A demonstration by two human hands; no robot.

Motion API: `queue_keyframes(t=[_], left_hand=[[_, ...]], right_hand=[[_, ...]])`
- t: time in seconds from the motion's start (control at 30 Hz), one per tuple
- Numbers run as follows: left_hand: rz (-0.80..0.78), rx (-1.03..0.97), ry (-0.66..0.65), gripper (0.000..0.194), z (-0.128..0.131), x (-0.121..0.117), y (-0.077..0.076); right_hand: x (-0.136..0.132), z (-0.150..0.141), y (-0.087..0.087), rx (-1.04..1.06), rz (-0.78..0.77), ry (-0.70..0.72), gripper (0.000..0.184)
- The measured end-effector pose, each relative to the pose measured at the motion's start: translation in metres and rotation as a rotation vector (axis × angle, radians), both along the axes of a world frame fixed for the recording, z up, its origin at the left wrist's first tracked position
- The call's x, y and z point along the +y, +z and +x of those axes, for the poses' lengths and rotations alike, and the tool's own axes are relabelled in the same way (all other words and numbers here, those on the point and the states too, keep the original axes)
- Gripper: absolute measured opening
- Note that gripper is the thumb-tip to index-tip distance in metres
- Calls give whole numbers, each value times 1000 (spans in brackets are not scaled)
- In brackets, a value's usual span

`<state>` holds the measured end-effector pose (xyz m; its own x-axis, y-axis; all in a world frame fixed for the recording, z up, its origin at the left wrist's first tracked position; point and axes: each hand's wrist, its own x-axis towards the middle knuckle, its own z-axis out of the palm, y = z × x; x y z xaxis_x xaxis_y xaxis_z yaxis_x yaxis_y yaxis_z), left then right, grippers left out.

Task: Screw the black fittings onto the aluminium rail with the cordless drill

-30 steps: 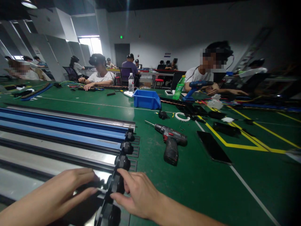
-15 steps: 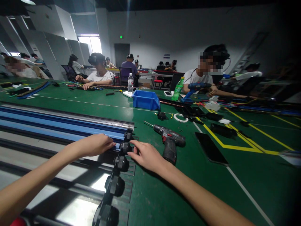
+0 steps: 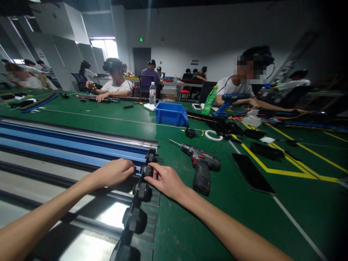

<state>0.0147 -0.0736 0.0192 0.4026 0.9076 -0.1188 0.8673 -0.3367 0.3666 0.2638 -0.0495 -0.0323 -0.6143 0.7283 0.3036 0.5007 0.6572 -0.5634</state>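
Observation:
Long blue and silver rails (image 3: 67, 146) lie side by side on the green table, each ending in a black end piece (image 3: 142, 191). My left hand (image 3: 114, 173) rests curled on a blue rail just short of its end. My right hand (image 3: 165, 180) pinches the small black end piece (image 3: 147, 170) of that same rail between thumb and fingers. More black end pieces run in a row toward me.
A cordless drill (image 3: 200, 165) lies right of my hands, a black phone (image 3: 252, 174) beyond it. Farther back are a blue bin (image 3: 171, 114), a white tape ring (image 3: 213, 135), bottles and tools. Other people sit working at the far side.
Both hands moved away from me, from a near end piece up to one farther along the row; over the last half second they stay there, fingers closing tighter.

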Motion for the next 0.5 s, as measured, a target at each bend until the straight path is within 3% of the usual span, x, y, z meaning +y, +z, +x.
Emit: queue_keyframes(t=[0.5], left_hand=[[59, 54, 22, 38, 9, -14, 5]], right_hand=[[-4, -1, -1, 74, -58, 23, 46]])
